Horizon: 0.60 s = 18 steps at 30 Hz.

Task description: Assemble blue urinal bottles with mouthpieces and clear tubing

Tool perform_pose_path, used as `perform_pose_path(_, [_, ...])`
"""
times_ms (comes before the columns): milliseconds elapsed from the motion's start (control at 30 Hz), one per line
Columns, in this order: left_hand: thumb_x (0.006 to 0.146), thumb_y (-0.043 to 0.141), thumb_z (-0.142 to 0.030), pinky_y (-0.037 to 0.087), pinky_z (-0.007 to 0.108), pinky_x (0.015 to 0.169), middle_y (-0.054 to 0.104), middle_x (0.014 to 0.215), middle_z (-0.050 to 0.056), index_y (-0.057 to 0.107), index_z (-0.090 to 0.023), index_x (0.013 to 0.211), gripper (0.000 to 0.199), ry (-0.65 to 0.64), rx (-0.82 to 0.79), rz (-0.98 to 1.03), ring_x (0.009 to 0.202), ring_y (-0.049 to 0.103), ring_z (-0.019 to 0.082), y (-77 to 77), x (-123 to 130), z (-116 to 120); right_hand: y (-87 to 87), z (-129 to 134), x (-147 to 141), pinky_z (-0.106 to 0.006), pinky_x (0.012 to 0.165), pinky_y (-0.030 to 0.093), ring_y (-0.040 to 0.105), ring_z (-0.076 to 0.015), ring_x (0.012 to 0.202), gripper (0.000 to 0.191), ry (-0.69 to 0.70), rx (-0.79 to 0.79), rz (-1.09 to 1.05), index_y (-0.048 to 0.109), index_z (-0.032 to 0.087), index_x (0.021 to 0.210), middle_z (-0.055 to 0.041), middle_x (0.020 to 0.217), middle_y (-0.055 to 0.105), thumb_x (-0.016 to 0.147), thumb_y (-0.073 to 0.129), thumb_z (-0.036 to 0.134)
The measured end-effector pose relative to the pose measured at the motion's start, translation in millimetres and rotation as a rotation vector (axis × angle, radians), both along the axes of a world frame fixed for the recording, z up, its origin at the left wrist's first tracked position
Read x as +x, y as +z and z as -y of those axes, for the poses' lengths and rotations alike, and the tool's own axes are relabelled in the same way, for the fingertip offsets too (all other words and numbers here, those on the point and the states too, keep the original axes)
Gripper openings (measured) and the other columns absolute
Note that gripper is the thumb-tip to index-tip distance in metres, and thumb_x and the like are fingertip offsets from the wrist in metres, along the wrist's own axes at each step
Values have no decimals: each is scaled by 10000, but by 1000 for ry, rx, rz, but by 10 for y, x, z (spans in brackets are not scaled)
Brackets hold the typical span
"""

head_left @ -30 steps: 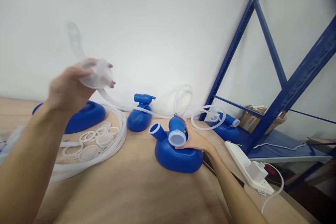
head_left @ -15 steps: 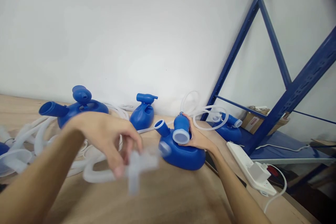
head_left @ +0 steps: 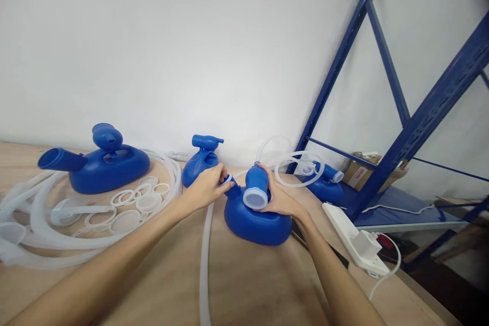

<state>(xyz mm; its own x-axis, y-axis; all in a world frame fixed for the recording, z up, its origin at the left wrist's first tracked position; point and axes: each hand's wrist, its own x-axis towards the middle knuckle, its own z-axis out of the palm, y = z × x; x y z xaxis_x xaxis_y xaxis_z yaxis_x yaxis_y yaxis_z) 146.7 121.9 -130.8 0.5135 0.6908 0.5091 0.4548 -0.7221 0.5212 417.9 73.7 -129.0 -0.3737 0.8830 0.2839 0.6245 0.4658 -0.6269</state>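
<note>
Near the middle, a blue plastic bottle [head_left: 255,226] with a handle and a slanted neck stands on the table. My left hand [head_left: 209,183] is closed in a pinch at the mouth of its neck, on the white ring [head_left: 228,178] there. A pale flexible tube [head_left: 205,265] runs from beneath this hand toward me; whether the fingers also grip it is hidden. My right hand [head_left: 280,196] wraps round a blue bulb-shaped piece [head_left: 256,178] with a white-lidded front, over the bottle's top. Thin clear tubing [head_left: 300,165] loops behind it.
Two more blue bottles [head_left: 110,170] [head_left: 198,163] stand toward the wall. Coiled pale tubing [head_left: 38,209] and several white rings and discs [head_left: 148,202] lie at left. A power strip [head_left: 353,237], a dark flat object [head_left: 336,254] and a blue shelf frame [head_left: 393,147] are at right.
My left hand has moved up and away from me to the bottle's neck; the blurred clear connector it held no longer shows. The tube now stretches toward me. My right hand keeps its grip.
</note>
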Motion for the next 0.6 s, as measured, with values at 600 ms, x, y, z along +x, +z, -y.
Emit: perform_pose_path(600, [981, 316, -566, 261, 281, 546, 297, 603, -34, 264, -228, 640, 483, -128, -265, 30, 548, 291, 124, 174, -125, 0, -2, 13, -16, -534, 1257, 280, 250, -413, 1559, 1394, 60, 0, -4, 91, 219, 1630, -210, 1696, 193, 548, 938, 458])
